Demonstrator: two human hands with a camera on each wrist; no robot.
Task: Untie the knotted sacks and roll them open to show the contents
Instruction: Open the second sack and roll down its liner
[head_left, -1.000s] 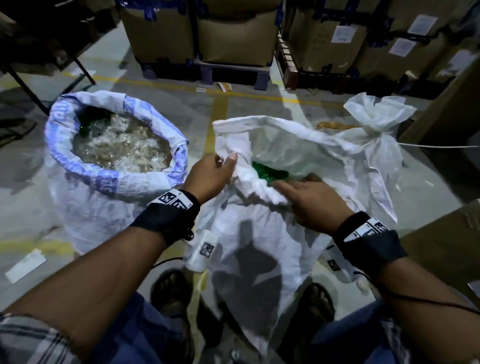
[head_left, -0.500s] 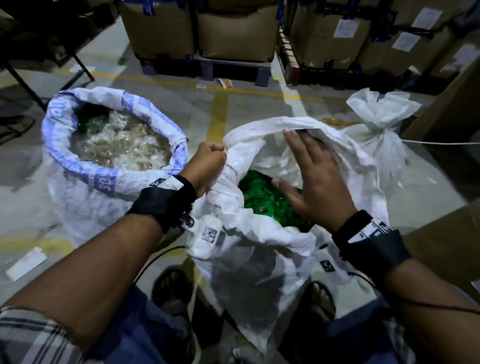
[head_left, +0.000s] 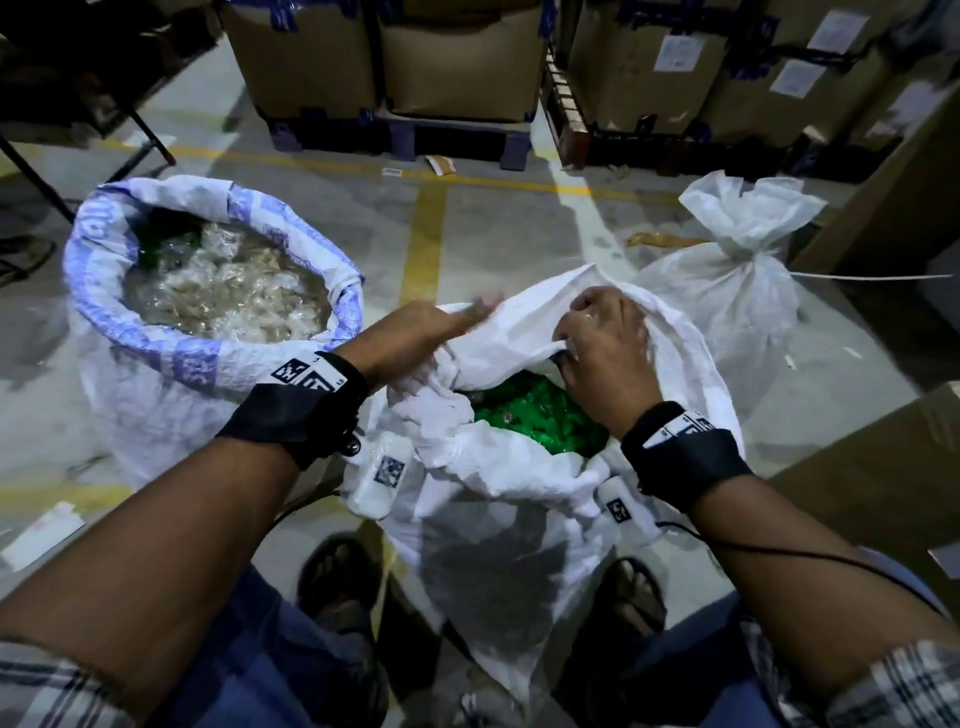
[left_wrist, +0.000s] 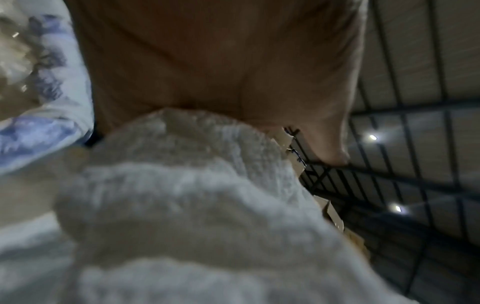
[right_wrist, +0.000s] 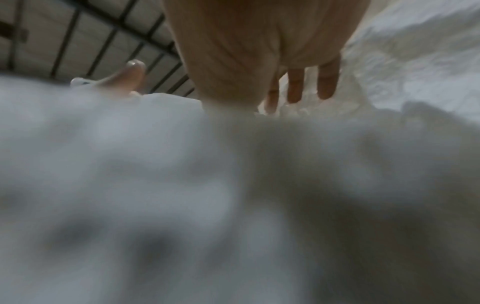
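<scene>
Hands on the middle sack (head_left: 498, 519) now, both at its mouth. The left hand (head_left: 415, 338) has the left side of the rim, fingers closed over bunched white fabric with the thumb stretched along the top edge; from the left wrist camera the palm (left_wrist: 207, 61) sits right on a crumpled fold of weave (left_wrist: 187, 185), though that view is blurred. The right hand (head_left: 605, 338) is over the far side of the rim, fingers curled down around a fold of cloth. From the right wrist camera three fingers (right_wrist: 296, 86) reach down onto the fabric and the thumb (right_wrist: 130, 76) lies apart on the other side of the fold.

Inside the mouth, green pieces (head_left: 524, 415) show between the two wrists. Sack stands on the floor between the person's sandalled feet. To its left, a blue-printed sack (head_left: 208, 374) stands with its rim rolled down, clear crumpled material showing. Behind on the right, a third sack (head_left: 727, 291) is tied at the neck.
</scene>
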